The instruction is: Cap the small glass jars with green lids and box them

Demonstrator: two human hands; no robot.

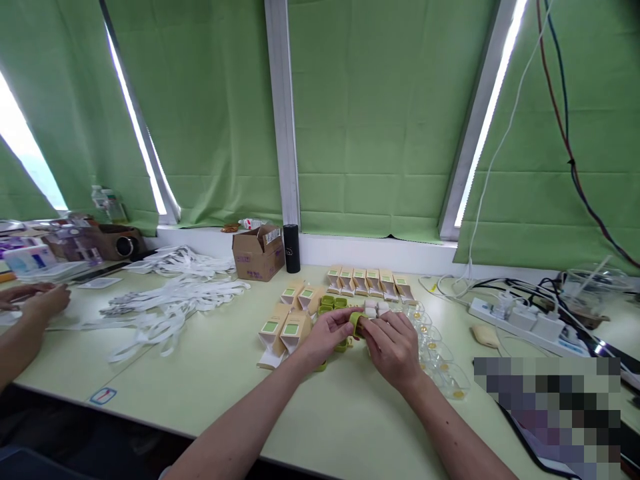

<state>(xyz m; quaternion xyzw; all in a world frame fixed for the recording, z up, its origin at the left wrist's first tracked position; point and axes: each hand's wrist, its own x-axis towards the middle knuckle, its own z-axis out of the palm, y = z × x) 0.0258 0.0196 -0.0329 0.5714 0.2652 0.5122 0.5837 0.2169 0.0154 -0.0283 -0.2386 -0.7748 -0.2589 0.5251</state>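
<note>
Over the middle of the table, my left hand [327, 333] pinches a small olive-green, ring-like piece [355, 323] that looks like a little sleeve or cup. The fingers of my right hand [395, 343] are closed on its other side; whether they hold anything else is hidden. Behind my left hand are similar green cups [327, 303], partly covered by the hand. Small white pieces [375, 307] lie just beyond my fingers. To the right of my right hand are rows of clear plastic shells [453, 380] with yellow spots. Open tan cardboard boxes [273, 333] stand left of my left hand.
More tan boxes [370, 283] line the back. A brown carton [259, 253] and black cylinder [291, 248] stand near the wall. White straps [175, 300] are heaped left, near another person's hands [43, 303]. At right are a power strip [530, 327], cables and a blurred-out device.
</note>
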